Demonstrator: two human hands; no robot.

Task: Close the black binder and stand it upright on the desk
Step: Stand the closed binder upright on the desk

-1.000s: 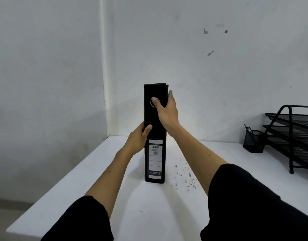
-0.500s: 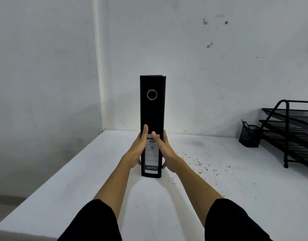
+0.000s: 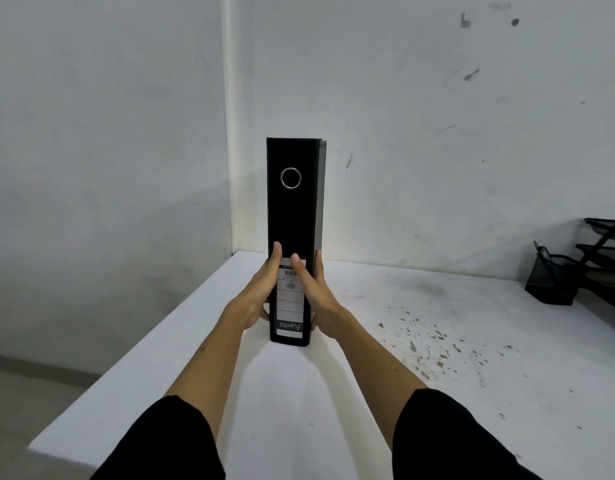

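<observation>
The black binder (image 3: pixel 292 216) stands upright and closed on the white desk (image 3: pixel 299 393), its spine facing me with a metal ring hole near the top and a white label low down. My left hand (image 3: pixel 261 292) presses against its lower left side, thumb on the spine. My right hand (image 3: pixel 314 292) clasps the lower right side, thumb resting on the label. Both hands grip the binder between them near its base.
A black mesh pen holder (image 3: pixel 552 278) and a black wire tray rack (image 3: pixel 607 251) stand at the far right against the wall. Dark specks mark the desk to the right of the binder. The desk's left edge (image 3: pixel 133 362) drops to the floor; walls meet in the corner behind.
A second ago my right hand was up at the ring hole; it has come down to the binder's lower right side. The left hand slid lower too. The binder stays upright.
</observation>
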